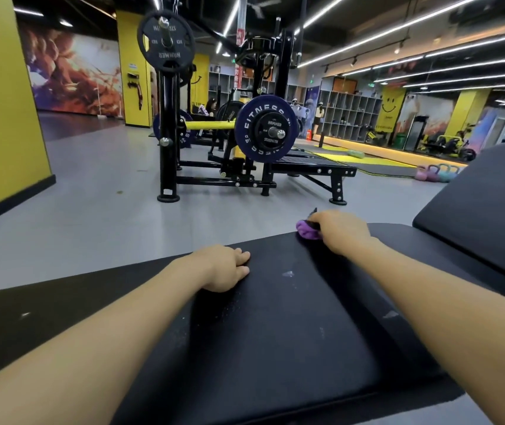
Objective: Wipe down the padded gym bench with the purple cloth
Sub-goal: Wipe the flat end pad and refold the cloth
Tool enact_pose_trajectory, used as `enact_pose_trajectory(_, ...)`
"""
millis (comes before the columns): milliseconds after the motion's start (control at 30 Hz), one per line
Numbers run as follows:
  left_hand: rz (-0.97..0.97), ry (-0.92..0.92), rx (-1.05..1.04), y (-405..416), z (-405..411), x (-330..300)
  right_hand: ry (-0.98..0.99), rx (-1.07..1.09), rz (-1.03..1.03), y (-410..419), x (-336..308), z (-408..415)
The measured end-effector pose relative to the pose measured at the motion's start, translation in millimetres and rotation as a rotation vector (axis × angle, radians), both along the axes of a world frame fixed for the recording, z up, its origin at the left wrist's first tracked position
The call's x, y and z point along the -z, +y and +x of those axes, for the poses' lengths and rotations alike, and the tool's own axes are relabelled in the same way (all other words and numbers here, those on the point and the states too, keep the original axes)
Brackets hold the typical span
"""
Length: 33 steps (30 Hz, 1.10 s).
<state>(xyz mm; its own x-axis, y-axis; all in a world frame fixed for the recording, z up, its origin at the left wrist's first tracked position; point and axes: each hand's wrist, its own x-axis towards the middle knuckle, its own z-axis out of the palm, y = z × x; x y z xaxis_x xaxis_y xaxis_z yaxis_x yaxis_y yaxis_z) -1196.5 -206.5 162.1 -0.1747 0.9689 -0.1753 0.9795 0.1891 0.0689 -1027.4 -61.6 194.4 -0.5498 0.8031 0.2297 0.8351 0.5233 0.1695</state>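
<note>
The padded gym bench (275, 326), a black worktop, fills the lower half of the head view, with its seat pad in the foreground and a second black pad (487, 210) rising at the right, separated from the seat by a narrow gap. The right hand (341, 233) sits at the far edge of the seat pad, back of the hand uppermost, and grips the purple cloth (308, 231); the cloth is bunched into a wad that protrudes from the left side of the hand and touches the pad surface at that far edge. The fingers of this hand are curled round the cloth and mostly hidden beneath the hand. The left hand (225, 268) rests on the left edge of the seat pad, well apart from the cloth; its fingers (242, 256) lie close together and bent, with the tips on the pad, holding nothing. Pale specks and small light smears are visible on the pad surface between the two forearms. Beyond the bench, on the grey floor (97, 194), stands a black plate-loaded machine (245, 176) carrying a blue weight plate (265, 128). Coloured kettlebells (436, 173) sit on the floor at the right.
</note>
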Motion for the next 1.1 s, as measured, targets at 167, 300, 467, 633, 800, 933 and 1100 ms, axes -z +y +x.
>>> enact_pose_trajectory(167, -0.013, 0.031, 0.004, 2.4, 0.2, -1.5, 0.002, -0.173, 0.0, -36.4, 11.0, -41.9)
enact_pose_trajectory(300, 0.003, 0.017, -0.003, -0.2, 1.1, -1.9, -0.003, -0.376, -0.013, -52.8, 18.4, -44.4)
enact_pose_trajectory(467, -0.003, -0.002, -0.008, -0.5, 1.5, 0.1, -0.022, -0.121, 0.001, -21.6, -0.8, 2.7)
enact_pose_trajectory(633, -0.013, -0.008, -0.011, 3.6, -0.9, 2.1, 0.045, -0.064, 0.002, -38.8, 3.4, -6.0)
enact_pose_trajectory(800, -0.02, 0.028, -0.019, 5.1, 1.1, 2.3, 0.05, -0.338, -0.022, -67.4, 19.8, -23.9)
enact_pose_trajectory(933, -0.034, 0.023, -0.043, 4.2, 3.5, 3.6, 0.007, -0.253, -0.023, -43.2, 5.8, 9.3)
enact_pose_trajectory(1100, -0.052, 0.038, -0.044, 6.0, 3.8, 1.1, 0.033, 0.013, 0.019, -30.5, -1.9, 40.8)
